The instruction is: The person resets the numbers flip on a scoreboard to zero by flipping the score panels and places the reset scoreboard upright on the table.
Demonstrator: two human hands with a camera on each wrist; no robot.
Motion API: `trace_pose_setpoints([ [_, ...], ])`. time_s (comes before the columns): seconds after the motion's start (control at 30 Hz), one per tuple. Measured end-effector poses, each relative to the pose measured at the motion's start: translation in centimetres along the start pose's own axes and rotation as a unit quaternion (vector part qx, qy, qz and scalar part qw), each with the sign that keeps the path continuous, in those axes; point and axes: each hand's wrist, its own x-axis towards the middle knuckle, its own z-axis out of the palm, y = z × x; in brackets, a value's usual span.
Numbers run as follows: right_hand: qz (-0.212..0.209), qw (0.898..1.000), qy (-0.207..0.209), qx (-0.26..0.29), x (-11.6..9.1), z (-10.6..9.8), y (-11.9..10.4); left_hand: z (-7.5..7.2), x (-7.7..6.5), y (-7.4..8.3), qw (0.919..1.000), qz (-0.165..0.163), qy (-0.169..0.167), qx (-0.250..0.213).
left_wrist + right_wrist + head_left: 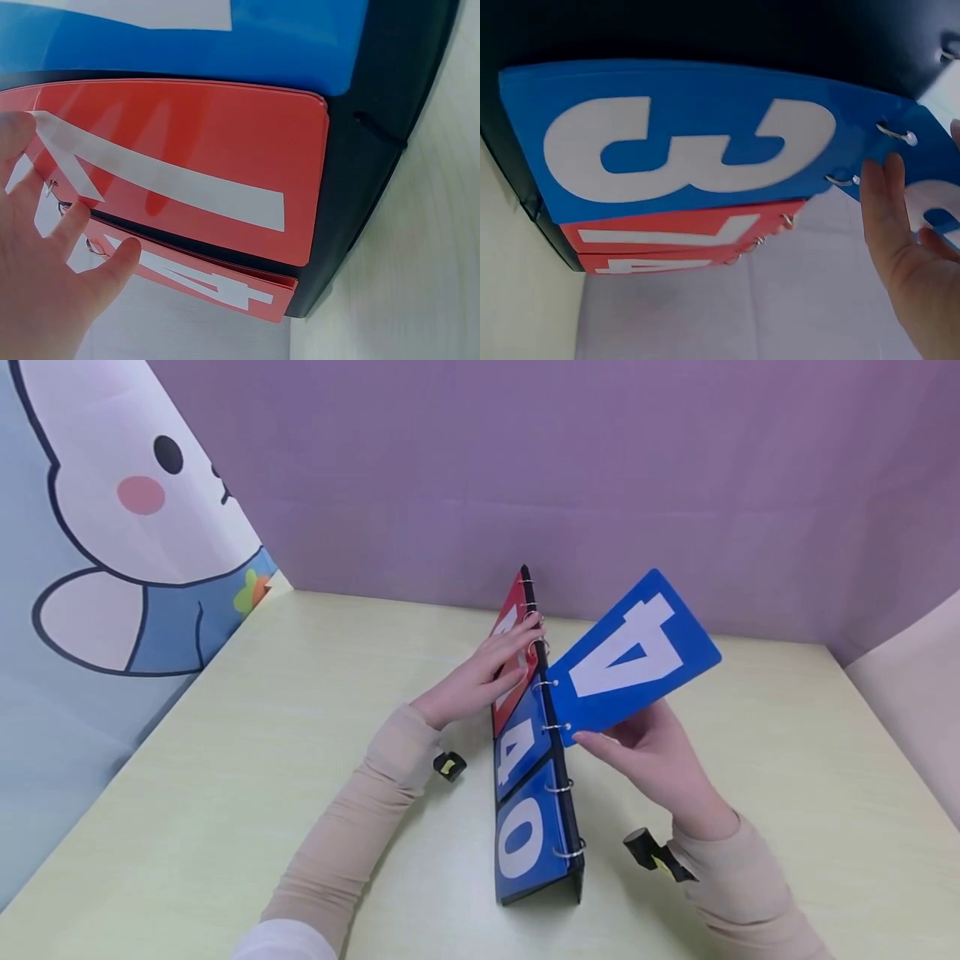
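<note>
- Position: the board [561,760] stands tented on the table [787,760], between the hands. The blue card [633,647], marked 4, projects from its right side on two rings [551,727].
- Left hand [480,681]: fingers spread, lying over the spine and the red cards [225,150], grasping nothing. Press lightly here; excess force could splay or slide the board.
- Right hand [656,764]: fingers extended behind the blue card, thumb at its lower edge. Whether they pinch it firmly cannot be told.
- Guide the blue card in an arc about the spine. Keep both holes level so that neither ring binds.
- Handle one card only; leave the 3 card [690,142] flat against the right face.
- Keep fingertips clear of the rings.
</note>
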Motion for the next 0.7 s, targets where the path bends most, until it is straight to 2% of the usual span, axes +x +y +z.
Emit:
trace_pose_setpoints([
  [0.17,-0.036,0.999,-0.002,-0.027,0.2,0.7,0.1,0.0,0.1,0.0,1.0,0.004,-0.002,0.0],
  [0.3,-0.061,0.994,0.036,-0.078,0.3,1.5,-0.1,0.0,0.2,0.0,1.0,0.006,-0.004,0.001],
  [0.4,-0.067,0.991,0.062,-0.101,0.4,2.0,-0.1,-0.1,0.2,-0.1,0.9999,0.015,-0.005,-0.004],
  [0.5,-0.092,0.987,0.073,-0.114,0.5,2.3,0.0,-0.1,0.1,-0.2,0.9997,0.023,-0.005,-0.009],
  [0.6,-0.135,0.977,0.082,-0.144,0.5,2.4,0.2,-0.1,0.1,-0.2,0.9998,0.015,-0.006,-0.008],
  [0.7,-0.203,0.956,0.093,-0.189,0.7,2.4,0.4,0.0,0.3,-0.2,0.9997,0.018,-0.006,-0.017],
])
